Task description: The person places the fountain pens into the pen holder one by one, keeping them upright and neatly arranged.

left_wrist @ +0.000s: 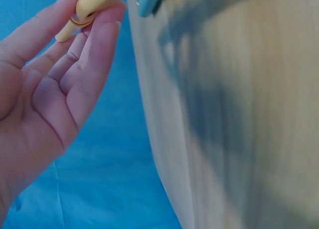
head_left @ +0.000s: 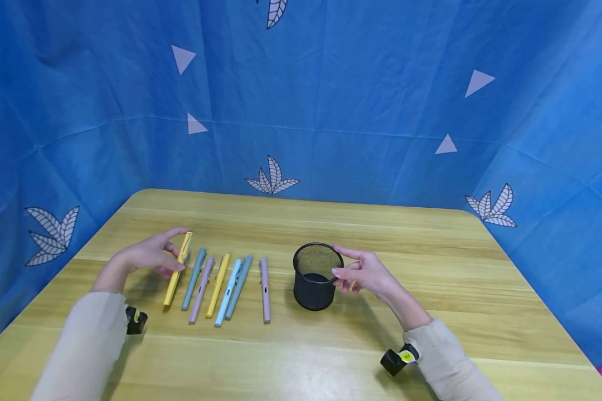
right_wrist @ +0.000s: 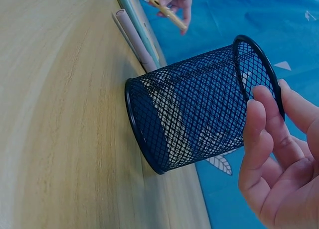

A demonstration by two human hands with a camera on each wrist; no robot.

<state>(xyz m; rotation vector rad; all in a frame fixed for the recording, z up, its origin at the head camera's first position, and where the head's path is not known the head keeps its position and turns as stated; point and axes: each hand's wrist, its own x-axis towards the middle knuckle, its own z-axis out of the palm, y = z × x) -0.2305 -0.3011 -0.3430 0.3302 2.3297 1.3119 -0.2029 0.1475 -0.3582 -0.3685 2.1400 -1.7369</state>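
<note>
My left hand (head_left: 153, 253) pinches a yellow pen (head_left: 177, 273) between thumb and fingers. The pen is tilted, its clip end up and its lower end close over the table; in the left wrist view the fingers are around its yellow barrel (left_wrist: 94, 4). My right hand (head_left: 365, 272) holds the rim of a black mesh pen holder (head_left: 315, 289) by its right side. The holder stands upright, and no pens show inside it. In the right wrist view, thumb and fingertips (right_wrist: 256, 112) are at the rim of the mesh cup (right_wrist: 199, 104).
Between the hands lie several pens in a loose row: a teal pen (head_left: 194, 278), a purple pen (head_left: 201, 289), another yellow pen (head_left: 218, 285), a light blue pen (head_left: 228, 292) beside a second teal one, and a purple pen (head_left: 265, 289) nearest the holder. A blue curtain (head_left: 321, 111) hangs behind the wooden table (head_left: 301, 356).
</note>
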